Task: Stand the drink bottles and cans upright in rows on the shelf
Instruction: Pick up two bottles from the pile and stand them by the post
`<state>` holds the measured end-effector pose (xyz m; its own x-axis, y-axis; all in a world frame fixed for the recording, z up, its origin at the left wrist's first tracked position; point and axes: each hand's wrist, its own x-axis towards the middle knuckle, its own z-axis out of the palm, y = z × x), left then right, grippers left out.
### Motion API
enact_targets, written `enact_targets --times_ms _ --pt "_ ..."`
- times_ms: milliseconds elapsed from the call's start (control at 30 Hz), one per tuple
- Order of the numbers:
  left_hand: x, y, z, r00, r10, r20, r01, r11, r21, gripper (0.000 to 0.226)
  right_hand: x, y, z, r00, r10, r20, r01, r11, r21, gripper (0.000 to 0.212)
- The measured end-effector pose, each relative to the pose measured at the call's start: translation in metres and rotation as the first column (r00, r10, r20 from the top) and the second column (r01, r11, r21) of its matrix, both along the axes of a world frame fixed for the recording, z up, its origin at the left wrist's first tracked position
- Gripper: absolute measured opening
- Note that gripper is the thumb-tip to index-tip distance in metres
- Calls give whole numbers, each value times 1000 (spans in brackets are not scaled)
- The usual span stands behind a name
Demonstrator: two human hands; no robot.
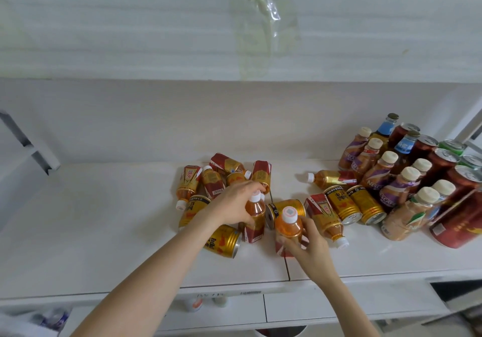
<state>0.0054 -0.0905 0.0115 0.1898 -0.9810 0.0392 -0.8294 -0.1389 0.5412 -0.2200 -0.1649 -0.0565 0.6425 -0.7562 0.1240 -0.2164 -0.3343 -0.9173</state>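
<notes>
– Well, what lies around the fingers?
– The white shelf point(104, 219) carries everything. Far right of the right fingers stand the upright rows point(386, 169). Beyond and between both hands lie toppled bottles and cans point(339, 206).
– And the hands?
– The left hand point(234, 203) grasps one tea bottle point(255, 218), upright. The right hand point(310, 248) grasps a second tea bottle point(288, 227), just beside.

It looks like a shop or stockroom: a white shelf point(104, 232) carries many copies of the same drinks, with tea bottles point(328, 178) and gold cans point(341, 203) strewn around the person's fingers point(245, 188). Coffee bottles point(375, 180) and red cans point(440, 172) are ranked well right of them, and a label strip point(250, 293) sits on the edge nearer than them.
</notes>
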Motion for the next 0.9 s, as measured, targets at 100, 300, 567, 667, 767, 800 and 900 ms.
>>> enact_targets --times_ms 100,300,567,667,767,800,900 --pt "-4 5 -7 992 69 -108 -69 998 -1 78 -2 0 -2 999 -43 -28 44 998 49 43" --pt "-13 14 -20 967 181 -180 -184 983 2 71 1 -3 1 996 -56 -67 57 998 5 53" --pt "-21 17 -14 954 176 -243 -177 984 19 67 2 -10 2 995 -87 -55 85 996 -21 58" --pt "-22 20 -11 950 158 -270 -158 987 22 69 1 -11 4 994 -103 -45 102 995 -15 59" --pt "-24 24 -6 944 152 -293 -160 987 -4 66 -1 -12 6 992 -119 -52 119 993 -6 62" --pt "-25 26 -4 939 158 -305 -169 986 -9 65 -2 -13 7 991 -121 -53 121 993 -4 63" --pt "-24 33 1 924 177 -338 -199 979 -31 64 -5 -14 10 991 -125 -51 125 992 -7 62"
